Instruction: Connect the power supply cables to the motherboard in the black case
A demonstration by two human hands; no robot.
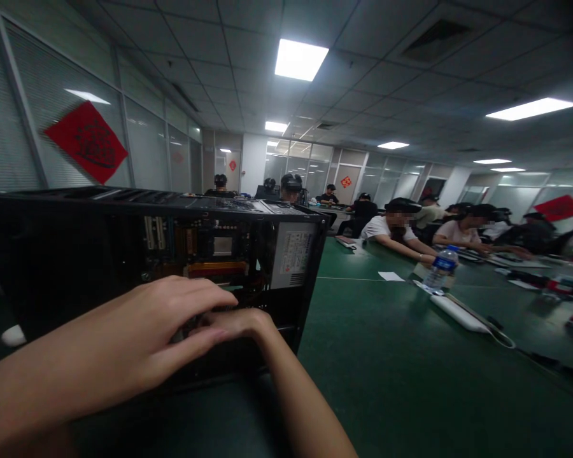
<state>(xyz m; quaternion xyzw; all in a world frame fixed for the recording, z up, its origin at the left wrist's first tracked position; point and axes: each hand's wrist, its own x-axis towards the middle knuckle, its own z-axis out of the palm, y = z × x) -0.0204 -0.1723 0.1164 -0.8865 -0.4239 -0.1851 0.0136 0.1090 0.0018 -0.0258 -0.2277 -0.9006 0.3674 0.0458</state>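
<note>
An open black computer case (310, 254) stands on a green table (386, 381), its inside facing me. A motherboard with slots, a square metal chip (223, 246) and a labelled power supply (293, 256) show in it. My left hand (172, 324) reaches in from the left at the lower part of the case, thumb and fingers apart around the other hand's fingers. My right hand (233, 322) bends in from the right beneath it. Its fingertips are hidden behind my left hand, and whatever they touch inside the case cannot be made out.
A water bottle (442, 268), a white power strip (459, 313) with a cable, and a white paper (390, 277) lie or stand to the right on the table. Several people sit along tables farther back, one in a white shirt (378, 229) leaning forward.
</note>
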